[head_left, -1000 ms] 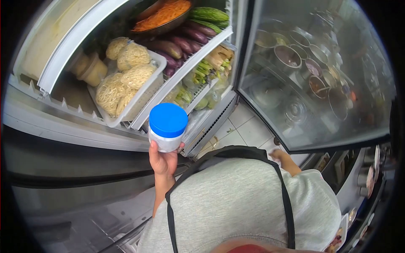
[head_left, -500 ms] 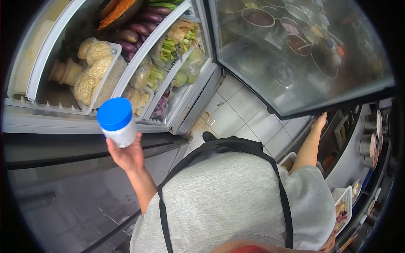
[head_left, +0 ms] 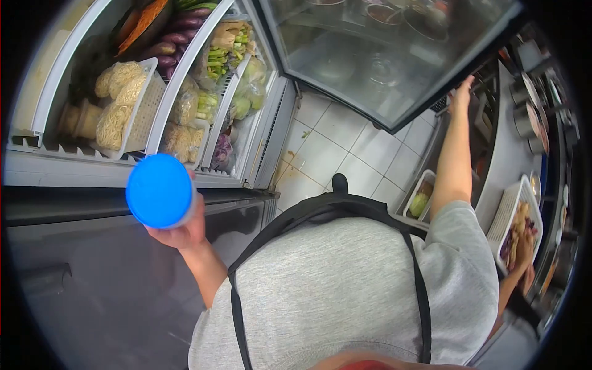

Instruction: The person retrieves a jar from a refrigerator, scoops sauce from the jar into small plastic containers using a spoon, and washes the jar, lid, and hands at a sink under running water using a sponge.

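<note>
My left hand (head_left: 184, 229) is wrapped round a whitish jar with a wide blue lid (head_left: 159, 190). The lid faces up toward me, hiding most of the jar's body. It is held just in front of the open fridge's lower edge. At the far right my right arm is stretched out. My right hand (head_left: 461, 95) grips the dark-framed edge of the fridge's glass door (head_left: 345, 68); part of its fingers is hidden there.
Fridge shelves hold a basket (head_left: 145, 111) of bagged noodles, eggplants (head_left: 176, 38) and bagged greens (head_left: 219, 58). Tiled floor (head_left: 320, 145) lies ahead. On the right, another person's hand (head_left: 525, 250) reaches into a white basket (head_left: 501, 229) beside a counter (head_left: 493, 145) with metal pots.
The glass door has swung away from me with my right hand at its edge. The jar has tipped, showing more lid. Another person's hand has come into view at the right basket.
</note>
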Available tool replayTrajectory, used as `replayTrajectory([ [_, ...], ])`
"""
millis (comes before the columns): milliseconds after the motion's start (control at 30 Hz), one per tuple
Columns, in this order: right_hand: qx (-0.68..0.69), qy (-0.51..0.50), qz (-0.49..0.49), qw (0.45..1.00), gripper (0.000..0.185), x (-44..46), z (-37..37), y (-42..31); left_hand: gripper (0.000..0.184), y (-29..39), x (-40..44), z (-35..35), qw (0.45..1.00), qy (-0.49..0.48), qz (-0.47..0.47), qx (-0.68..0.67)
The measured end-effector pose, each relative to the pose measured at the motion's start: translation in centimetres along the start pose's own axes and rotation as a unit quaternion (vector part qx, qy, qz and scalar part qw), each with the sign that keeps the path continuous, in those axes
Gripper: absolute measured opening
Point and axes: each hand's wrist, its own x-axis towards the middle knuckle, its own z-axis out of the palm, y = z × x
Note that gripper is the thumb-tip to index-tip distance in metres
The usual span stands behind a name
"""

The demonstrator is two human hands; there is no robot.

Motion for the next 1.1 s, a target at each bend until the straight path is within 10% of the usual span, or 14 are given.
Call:
replayTrajectory([
  [200, -0.088, 0.012, -0.18, 0.98, 0.05, -11.8, -2.1, 4.6, 0.072, 0.0, -3.4, -1.8, 0.986, -0.05, -0.149, -0.06],
  [267, -0.201, 0.068, -0.404, 0.89, 0.052, -10.9, -2.3, 11.5, 0.062, 0.1, -4.8, -3.2, 0.975, 0.042, -0.188, -0.108],
  [300, -0.103, -0.032, -0.219, 0.97, 0.062, -18.7, -3.0, 6.5, 0.051, 0.3, -4.9, -4.0, 0.963, 0.015, -0.224, -0.151],
  [567, -0.101, -0.177, -0.243, 0.949, 0.071, -41.9, -0.5, 5.7, 0.052, -0.2, -5.0, -6.8, 0.881, -0.166, -0.423, -0.129],
  [800, -0.326, -0.558, -0.121, 0.754, 0.052, -48.6, -6.8, 8.9, 0.049, -0.6, -6.9, -2.8, 0.926, -0.197, -0.297, -0.125],
  [833, -0.386, -0.566, -0.135, 0.716, 0.049, -48.4, -8.9, 12.1, 0.056, -1.3, -5.9, -2.9, 0.882, -0.357, -0.278, -0.135],
  [900, -0.485, -0.58, -0.027, 0.654, 0.049, -48.4, -14.3, 15.2, 0.06, -1.2, -7.1, -1.2, 0.896, -0.291, -0.308, -0.13],
  [1100, -0.539, -0.197, 0.105, 0.812, 0.045, -53.2, -37.8, 16.7, 0.078, -4.5, -10.4, 5.9, 0.905, -0.21, -0.345, -0.132],
])
